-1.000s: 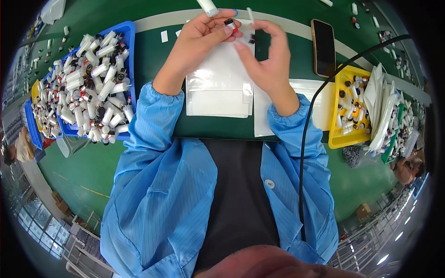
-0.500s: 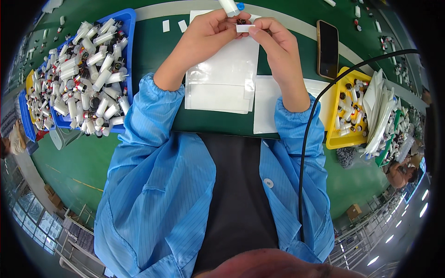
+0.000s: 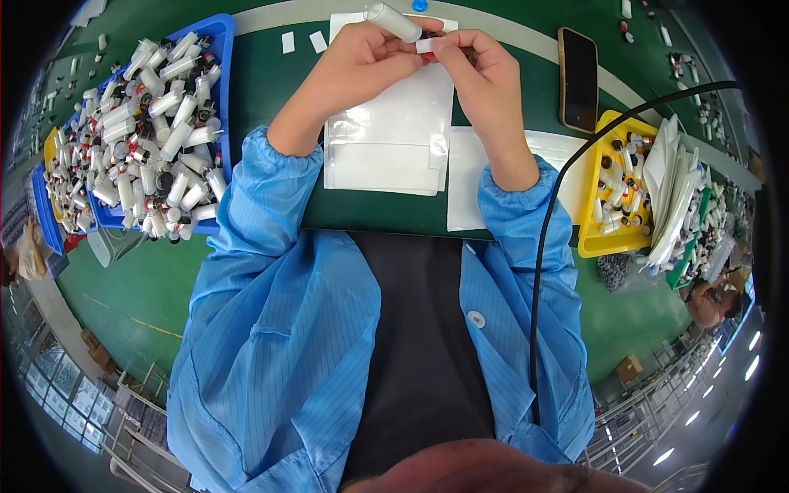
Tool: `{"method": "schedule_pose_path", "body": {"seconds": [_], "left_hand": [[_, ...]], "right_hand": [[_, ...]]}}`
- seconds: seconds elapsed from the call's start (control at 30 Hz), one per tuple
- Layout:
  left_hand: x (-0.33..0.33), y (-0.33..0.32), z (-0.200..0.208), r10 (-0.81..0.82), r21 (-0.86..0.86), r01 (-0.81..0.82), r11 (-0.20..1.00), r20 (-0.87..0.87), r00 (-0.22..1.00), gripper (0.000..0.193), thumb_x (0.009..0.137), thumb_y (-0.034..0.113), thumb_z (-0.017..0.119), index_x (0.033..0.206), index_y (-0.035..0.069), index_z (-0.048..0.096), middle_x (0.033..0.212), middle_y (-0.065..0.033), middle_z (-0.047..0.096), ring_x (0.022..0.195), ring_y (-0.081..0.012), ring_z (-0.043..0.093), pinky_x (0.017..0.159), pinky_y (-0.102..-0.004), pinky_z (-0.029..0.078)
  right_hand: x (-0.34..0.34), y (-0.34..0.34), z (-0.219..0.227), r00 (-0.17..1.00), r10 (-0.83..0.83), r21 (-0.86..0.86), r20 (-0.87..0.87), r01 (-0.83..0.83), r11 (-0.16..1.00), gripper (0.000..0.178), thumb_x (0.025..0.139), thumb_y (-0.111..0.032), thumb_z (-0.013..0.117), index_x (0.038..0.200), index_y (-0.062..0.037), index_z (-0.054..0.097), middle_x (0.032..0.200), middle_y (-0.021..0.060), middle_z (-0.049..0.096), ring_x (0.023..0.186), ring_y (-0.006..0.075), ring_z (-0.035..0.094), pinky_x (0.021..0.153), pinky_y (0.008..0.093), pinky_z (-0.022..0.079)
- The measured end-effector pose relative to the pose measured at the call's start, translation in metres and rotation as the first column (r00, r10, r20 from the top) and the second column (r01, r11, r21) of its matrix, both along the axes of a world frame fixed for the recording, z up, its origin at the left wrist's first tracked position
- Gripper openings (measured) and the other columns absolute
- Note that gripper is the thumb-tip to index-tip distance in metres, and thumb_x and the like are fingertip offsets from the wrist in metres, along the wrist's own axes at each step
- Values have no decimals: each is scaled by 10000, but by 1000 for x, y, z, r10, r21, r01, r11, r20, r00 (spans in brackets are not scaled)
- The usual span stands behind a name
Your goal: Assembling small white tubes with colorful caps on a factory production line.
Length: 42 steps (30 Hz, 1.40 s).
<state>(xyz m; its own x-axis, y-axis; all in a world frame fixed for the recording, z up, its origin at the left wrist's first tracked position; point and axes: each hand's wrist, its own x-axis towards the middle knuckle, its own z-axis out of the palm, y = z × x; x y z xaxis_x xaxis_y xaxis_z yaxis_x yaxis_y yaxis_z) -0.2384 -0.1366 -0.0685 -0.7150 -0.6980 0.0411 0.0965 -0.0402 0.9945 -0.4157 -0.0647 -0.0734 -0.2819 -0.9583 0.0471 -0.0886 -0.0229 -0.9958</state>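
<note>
**Hands now joined at the far table edge, white tab pinched against the tube**

Compared with a second ago, both hands have moved further from the body and closed up. The left hand [image 3: 362,62] grips a small white plastic tube with a grey cap [image 3: 393,21], fingers wrapped round its lower end, tube tilted up and to the left. The right hand [image 3: 481,70] has thumb and forefinger pressed together on a small white rectangular tab [image 3: 425,45], right at the tube's dark end; a bit of red shows below the tab, too small to identify. Earlier the hands were slightly apart, the right holding a thin white piece clear of the tube. Now the piece meets the tube, so the work looks to be in a fitting or labelling phase, judging by contact only.

Tube is above the stack of clear flat plastic pouches [image 3: 386,140] on the green table [image 3: 271,90]. Blue bin full of similar white tubes [image 3: 160,135] to the left, unchanged. Black phone [image 3: 578,78] and yellow tray of small parts [image 3: 612,197] to the right, same places. Black cable [image 3: 559,205] runs down across the blue sleeve.
</note>
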Motion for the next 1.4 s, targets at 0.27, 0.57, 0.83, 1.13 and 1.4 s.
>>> {"method": "schedule_pose_path", "body": {"seconds": [0.27, 0.57, 0.83, 1.13, 1.4], "left_hand": [[-3, 0, 9, 78, -32, -76, 997, 60, 995, 324, 987, 107, 652, 1300, 25, 656, 1122, -96, 722, 1011, -144, 679, 877, -259, 560], [-7, 5, 17, 3, 17, -3, 1000, -35, 999, 382, 994, 71, 606, 1358, -41, 586, 1238, -170, 681, 1074, -215, 674, 938, -353, 567], [-5, -89, 66, 618, -408, -554, 725, 30, 786, 289, 950, 94, 681, 1209, -29, 651, 1054, -138, 729, 925, -201, 705, 809, -325, 576], [1, -171, -4, 798, -834, 74, 547, 546, 255, 613, 821, 381, 715, 1383, 172, 589, 1462, -215, 473, 1308, -446, 475, 1015, -525, 477], [-63, -253, -44, 844, -877, 184, 444, 479, 242, 508, 964, 179, 488, 1462, 274, 501, 1482, -52, 501, 1349, -319, 482, 1063, -539, 403]], "right_hand": [[-1, 3, -4, 983, -83, -191, -162, 51, 980, 196, 833, -165, 798, 972, -50, 721, 881, 4, 664, 745, 103, 556, 665, 245, 461], [-11, -3, 28, 849, 179, -78, 496, -162, 984, 311, 961, -28, 638, 1263, -24, 564, 1028, 68, 657, 917, 140, 650, 805, 249, 524], [5, 100, 31, 453, 353, 149, -819, -427, 892, 285, 848, -111, 669, 1118, -22, 668, 991, 121, 633, 888, 300, 659, 744, 411, 554], [11, 108, 38, 511, 269, 56, -816, -393, 918, 205, 766, -86, 695, 941, -13, 618, 911, 113, 564, 846, 274, 586, 743, 377, 515], [24, 116, 39, 425, 252, 97, -869, -353, 931, 158, 735, -76, 700, 855, -25, 612, 903, 118, 582, 883, 287, 597, 769, 376, 524]]}}
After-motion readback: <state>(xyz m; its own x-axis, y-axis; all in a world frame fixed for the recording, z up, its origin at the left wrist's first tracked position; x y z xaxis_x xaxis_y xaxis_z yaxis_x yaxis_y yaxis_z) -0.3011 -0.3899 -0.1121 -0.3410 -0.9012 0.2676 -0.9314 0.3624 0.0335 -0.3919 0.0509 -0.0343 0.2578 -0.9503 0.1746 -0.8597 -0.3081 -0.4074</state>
